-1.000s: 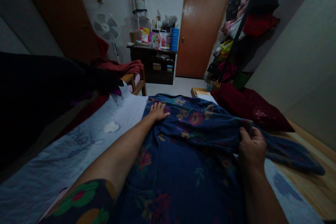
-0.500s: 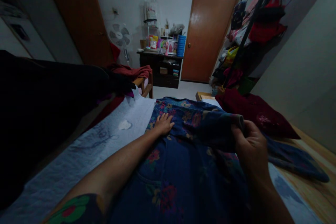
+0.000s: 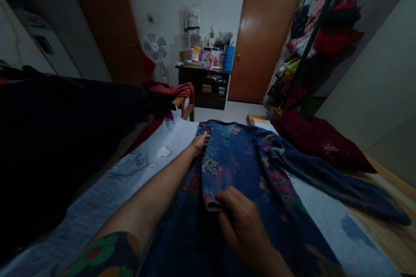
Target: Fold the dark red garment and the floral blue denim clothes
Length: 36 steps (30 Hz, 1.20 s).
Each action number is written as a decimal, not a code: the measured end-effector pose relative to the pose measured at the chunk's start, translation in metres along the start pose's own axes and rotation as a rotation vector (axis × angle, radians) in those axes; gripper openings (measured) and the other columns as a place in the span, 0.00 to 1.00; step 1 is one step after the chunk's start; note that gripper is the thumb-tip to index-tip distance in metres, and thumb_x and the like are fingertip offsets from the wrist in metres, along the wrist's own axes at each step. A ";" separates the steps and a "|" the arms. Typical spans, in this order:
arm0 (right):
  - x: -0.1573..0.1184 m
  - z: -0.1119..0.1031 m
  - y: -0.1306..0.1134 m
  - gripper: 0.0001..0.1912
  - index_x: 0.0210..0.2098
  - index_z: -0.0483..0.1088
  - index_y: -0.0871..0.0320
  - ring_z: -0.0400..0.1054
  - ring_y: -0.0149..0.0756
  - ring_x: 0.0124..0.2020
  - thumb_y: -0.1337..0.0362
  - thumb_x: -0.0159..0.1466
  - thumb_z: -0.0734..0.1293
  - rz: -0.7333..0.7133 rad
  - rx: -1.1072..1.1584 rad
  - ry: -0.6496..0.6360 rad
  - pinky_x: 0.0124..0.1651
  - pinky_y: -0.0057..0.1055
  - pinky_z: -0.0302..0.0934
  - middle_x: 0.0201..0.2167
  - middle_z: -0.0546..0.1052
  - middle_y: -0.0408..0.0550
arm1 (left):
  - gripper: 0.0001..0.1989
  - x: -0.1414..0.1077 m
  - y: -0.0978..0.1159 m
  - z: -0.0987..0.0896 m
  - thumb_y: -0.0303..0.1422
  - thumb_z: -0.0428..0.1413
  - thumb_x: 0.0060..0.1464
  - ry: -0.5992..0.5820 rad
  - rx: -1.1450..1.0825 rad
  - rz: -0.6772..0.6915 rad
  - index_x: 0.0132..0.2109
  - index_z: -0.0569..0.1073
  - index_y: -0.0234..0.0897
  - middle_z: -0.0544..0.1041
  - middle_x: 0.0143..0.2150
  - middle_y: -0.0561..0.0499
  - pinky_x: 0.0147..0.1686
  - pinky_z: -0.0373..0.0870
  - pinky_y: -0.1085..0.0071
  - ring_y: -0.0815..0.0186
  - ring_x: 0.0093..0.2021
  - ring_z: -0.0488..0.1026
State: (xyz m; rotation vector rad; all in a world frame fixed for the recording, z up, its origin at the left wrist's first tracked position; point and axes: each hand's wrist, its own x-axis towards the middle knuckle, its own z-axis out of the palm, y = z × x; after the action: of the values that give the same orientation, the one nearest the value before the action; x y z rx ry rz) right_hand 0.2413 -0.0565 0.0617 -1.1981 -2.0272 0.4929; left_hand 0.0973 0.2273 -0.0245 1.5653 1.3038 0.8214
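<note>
A dark blue floral long-sleeved shirt (image 3: 237,151) lies spread out in front of me. One of its sleeves is folded over the body and runs down toward me. My right hand (image 3: 242,218) pinches the cuff of that folded sleeve, near the middle of the shirt. At the upper left, by the shoulder fold, my left hand (image 3: 200,142) rests on the fabric with its fingers stretched out. The other sleeve reaches out to the right across the bed.
Under the shirt is a pale patterned sheet (image 3: 130,181). A maroon pillow (image 3: 321,143) lies at the right, by the wall. Dark clothing (image 3: 71,138) is heaped on the left. Farther off stand a fan (image 3: 156,47), a dark cabinet (image 3: 204,88) and a wooden door (image 3: 256,39).
My right hand has carried the cuff from the right side to the middle, laying the sleeve down along the shirt. My left hand has shifted slightly to the shoulder fold.
</note>
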 end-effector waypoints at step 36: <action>-0.023 0.061 -0.021 0.10 0.44 0.70 0.53 0.66 0.35 0.41 0.69 0.65 0.61 -0.001 -0.188 -0.478 0.41 0.28 0.56 0.40 0.73 0.44 | 0.22 -0.077 -0.015 -0.024 0.23 0.56 0.47 -0.056 0.260 -0.004 0.51 0.76 0.33 0.81 0.44 0.48 0.44 0.74 0.68 0.63 0.41 0.77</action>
State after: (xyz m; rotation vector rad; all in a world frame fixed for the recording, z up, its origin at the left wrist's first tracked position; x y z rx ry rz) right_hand 0.1907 -0.0850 0.0258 -1.2785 -2.5254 0.6475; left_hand 0.0531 0.1582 -0.0254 1.7746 1.4162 0.6193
